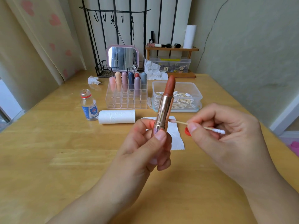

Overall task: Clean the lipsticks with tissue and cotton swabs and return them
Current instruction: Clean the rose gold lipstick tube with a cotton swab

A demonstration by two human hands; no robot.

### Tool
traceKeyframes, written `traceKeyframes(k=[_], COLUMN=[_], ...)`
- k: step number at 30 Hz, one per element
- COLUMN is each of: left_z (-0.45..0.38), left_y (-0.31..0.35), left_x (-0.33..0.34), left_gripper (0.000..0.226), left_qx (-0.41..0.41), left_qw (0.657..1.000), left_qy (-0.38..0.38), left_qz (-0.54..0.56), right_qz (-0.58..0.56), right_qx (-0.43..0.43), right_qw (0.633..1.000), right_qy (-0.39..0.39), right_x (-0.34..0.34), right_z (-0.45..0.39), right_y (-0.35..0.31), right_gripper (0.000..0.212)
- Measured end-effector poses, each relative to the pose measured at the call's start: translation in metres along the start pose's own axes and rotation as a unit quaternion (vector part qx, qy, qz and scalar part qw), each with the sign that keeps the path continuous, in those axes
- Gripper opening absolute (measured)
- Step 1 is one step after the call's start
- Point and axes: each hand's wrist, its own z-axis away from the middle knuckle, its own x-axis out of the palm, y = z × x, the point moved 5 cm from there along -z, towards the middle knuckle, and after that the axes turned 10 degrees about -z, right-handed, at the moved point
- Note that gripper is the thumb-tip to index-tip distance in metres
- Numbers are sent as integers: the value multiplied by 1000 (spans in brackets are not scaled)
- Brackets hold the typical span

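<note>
Fingers (159, 135) of the left hand (145, 143) grip the uncapped lipstick (166, 104) upright above table centre, while the right hand (226, 131) pinches a cotton swab (181, 122), its tip touching the metal sleeve from three o'clock. Pushing too hard could tilt the tube or smear the exposed bullet. At twelve o'clock stands the clear organizer (127, 101) with capped lipsticks; the swab box (178, 97) sits at one o'clock, the open bottle (89, 105) and tissue roll (116, 116) at ten, near enough to knock over.

Bare table (48, 159) lies open left of and below the hands. Just beyond them stand a tissue roll (116, 116), bottle (89, 105), organizer (126, 99) and swab box (177, 96), barring the way forward.
</note>
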Motion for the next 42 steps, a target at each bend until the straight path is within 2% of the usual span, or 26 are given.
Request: traceKeyframes(k=[10,13,18,25,32,37,42], left_z=[-3,-4,-3,0,-3,-2,2], left_y=[-4,-7,-7,-5,-6,-6,-4], left_x=[1,1,3,7,7,6,7], left_gripper=[19,25,30,21,32,37,26], left_qx=[2,-20,-27,-23,-15,-37,-34], left_qw=[1000,999,994,991,992,989,991], left_qy=[-24,-21,-66,-100,-106,-106,-105], left_qz=[-8,26,78,87,73,96,78], right_qz=[-8,-10,-39,-62,-89,-80,-90], right_qx=[-5,8,16,35,44,54,49], right_qw=[1000,1000,999,997,995,995,995], right_qy=[-13,-9,-21,-23,-12,-9,-13], right_x=[2,-1,0,0,3,-1,1], right_z=[0,-1,0,-2,-3,-4,-4], right_y=[0,3,4,8,9,13,11], right_gripper=[8,9,9,10,10,10,10])
